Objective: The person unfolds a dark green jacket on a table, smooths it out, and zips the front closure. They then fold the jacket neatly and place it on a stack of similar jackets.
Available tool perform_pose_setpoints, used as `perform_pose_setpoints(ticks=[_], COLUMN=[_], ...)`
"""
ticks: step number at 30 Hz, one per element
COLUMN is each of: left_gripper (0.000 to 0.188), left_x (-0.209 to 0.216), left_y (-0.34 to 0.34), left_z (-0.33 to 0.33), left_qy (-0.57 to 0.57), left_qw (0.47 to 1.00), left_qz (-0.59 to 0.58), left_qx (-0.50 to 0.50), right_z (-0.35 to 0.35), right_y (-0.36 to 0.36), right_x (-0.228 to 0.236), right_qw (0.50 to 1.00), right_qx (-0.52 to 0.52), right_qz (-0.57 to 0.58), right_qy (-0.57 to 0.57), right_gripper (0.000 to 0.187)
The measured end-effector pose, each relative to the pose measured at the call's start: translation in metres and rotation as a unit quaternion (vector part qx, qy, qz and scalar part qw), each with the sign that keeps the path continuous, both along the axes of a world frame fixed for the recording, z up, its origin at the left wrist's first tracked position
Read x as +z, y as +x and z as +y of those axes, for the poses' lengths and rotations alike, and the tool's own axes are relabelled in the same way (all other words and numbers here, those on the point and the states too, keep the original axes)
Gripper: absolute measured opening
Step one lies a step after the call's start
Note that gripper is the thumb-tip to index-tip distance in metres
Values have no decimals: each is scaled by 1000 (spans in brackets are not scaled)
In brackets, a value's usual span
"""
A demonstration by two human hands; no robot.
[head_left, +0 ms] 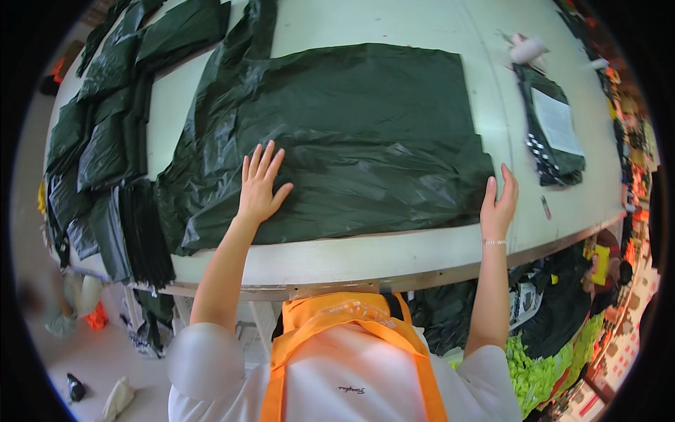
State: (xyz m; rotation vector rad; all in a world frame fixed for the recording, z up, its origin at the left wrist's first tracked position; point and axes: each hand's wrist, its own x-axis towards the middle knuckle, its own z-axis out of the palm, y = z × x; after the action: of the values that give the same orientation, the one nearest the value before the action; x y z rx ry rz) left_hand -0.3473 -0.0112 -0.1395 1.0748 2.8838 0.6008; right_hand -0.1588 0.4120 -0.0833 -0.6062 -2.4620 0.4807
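Observation:
A dark green, shiny sheet of thin material (365, 105), perhaps a garment, lies spread over the white table. Its near part is doubled into a wrinkled layer, and its left side bunches up in creases. My left hand (259, 186) rests palm down on the near left part, fingers spread, holding nothing. At the right edge of the sheet is my right hand (500, 200), with thumb and fingers apart and nothing between them. Whether it touches the sheet's edge is hard to see.
Stacks of folded dark green pieces (112, 133) cover the table's left side. On the right lie a dark folded bundle with a white paper (557, 119), a white roll (526, 50) and a small marker-like item (546, 207). Bright green cloth (538, 369) is heaped below the table (394, 257).

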Motion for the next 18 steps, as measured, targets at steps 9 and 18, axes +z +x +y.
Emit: perform_pose_setpoints(ticks=[9, 18], left_gripper=[71, 74], left_x=[-22, -21], left_y=[-1, -111], left_z=[-71, -91], left_qy=[-148, 66], left_qw=[985, 981], left_qz=[-43, 86], left_qx=[80, 160], right_z=[-19, 12], right_y=[-53, -168], right_x=[-82, -34], right_qw=[940, 936], right_qx=[163, 219], right_qz=[-281, -208], right_qy=[108, 182], right_gripper=[60, 59])
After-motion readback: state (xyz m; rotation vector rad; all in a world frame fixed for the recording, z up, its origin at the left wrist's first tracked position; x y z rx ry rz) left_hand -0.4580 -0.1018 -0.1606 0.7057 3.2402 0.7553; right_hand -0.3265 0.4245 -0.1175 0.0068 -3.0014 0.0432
